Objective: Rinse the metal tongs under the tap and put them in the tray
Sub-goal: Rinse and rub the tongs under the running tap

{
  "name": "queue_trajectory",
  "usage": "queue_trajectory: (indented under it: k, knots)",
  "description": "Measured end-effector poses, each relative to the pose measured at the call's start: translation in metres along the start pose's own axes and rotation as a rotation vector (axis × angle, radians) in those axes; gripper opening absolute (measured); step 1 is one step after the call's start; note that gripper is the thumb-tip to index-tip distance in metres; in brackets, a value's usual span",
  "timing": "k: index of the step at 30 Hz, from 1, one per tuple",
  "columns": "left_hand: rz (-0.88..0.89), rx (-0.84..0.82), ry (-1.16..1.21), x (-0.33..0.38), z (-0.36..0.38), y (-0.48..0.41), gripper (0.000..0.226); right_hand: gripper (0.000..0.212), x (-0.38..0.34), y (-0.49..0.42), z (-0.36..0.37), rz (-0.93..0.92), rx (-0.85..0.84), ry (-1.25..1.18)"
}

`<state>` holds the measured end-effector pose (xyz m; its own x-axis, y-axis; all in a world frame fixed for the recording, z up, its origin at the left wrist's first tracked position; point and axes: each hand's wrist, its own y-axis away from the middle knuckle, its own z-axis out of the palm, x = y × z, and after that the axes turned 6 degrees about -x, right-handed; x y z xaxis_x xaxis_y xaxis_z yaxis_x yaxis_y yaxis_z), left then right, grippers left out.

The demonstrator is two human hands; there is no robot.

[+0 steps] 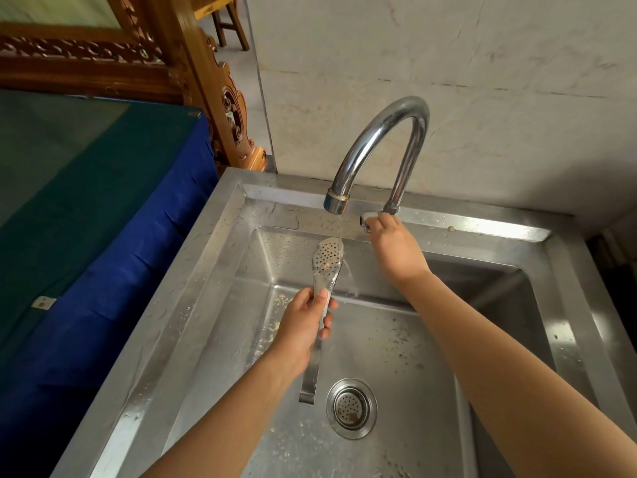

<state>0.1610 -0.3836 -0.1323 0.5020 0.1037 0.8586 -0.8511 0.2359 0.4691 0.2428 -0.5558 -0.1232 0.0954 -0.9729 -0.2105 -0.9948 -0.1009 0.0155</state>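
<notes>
My left hand (303, 326) grips the metal tongs (325, 263) around their middle, over the steel sink (206, 270). The perforated spoon end points up and away, just under the spout of the curved chrome tap (379, 132). A thin stream of water falls from the spout onto the right edge of that end. The tongs' hinged end hangs down near the drain (351, 407). My right hand (393, 243) rests on the tap's lever (367, 217) at the base, fingers closed around it. No tray is in view.
Food scraps speckle the sink floor and left wall. A table under a blue and green cloth (103, 219) stands to the left of the sink. Carved wooden furniture (213, 98) sits behind it. A pale marble wall (482, 81) backs the tap.
</notes>
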Motion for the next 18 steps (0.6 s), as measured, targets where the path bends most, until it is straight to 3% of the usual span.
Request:
queue_trajectory:
  k: [7, 12, 15, 18]
  knots:
    - [0.012, -0.025, -0.063, 0.001, -0.003, 0.002, 0.013, 0.035, -0.017, 0.023, -0.005, 0.13, 0.2, -0.433]
    - [0.031, -0.043, -0.066, 0.002, -0.002, 0.005, 0.014, 0.033, -0.033, 0.04, -0.006, 0.168, 0.231, -0.645]
    - [0.034, -0.073, -0.063, 0.004, 0.002, 0.007, 0.014, 0.035, -0.032, 0.043, -0.006, 0.142, 0.122, -0.66]
    - [0.054, -0.094, -0.058, 0.007, 0.006, 0.007, 0.015, 0.069, -0.033, 0.046, -0.007, 0.073, -0.083, -0.639]
